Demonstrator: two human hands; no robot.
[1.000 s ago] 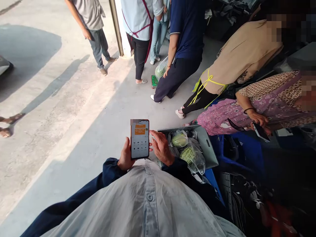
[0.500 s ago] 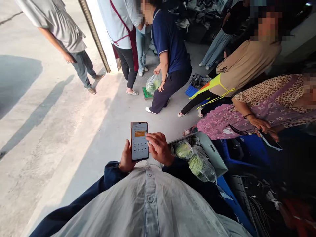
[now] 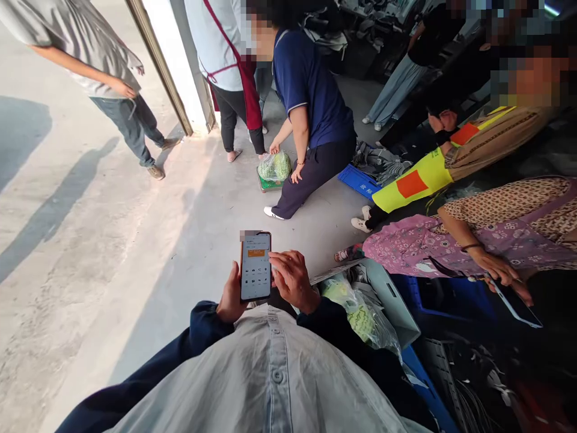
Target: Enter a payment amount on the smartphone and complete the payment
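My left hand (image 3: 231,296) is wrapped round a smartphone (image 3: 255,265) with a lit screen, held upright in front of my pale shirt. My right hand (image 3: 292,279) rests against the phone's right edge, its fingers curled with a fingertip at the screen. Just right of my hands a grey crate (image 3: 388,296) holds green melons in clear plastic bags (image 3: 360,308).
Several people stand or crouch ahead on the concrete floor. One in a navy shirt (image 3: 311,84) bends over a bagged green vegetable (image 3: 274,166) on a green scale. A person in a purple floral apron (image 3: 451,240) at right holds a phone (image 3: 518,305). Blue crates (image 3: 360,180) lie beyond.
The view has swung up and right, showing more of the people at the back. My hands and the phone stay together, slightly lower in view. The person in the yellow-tied apron has turned.
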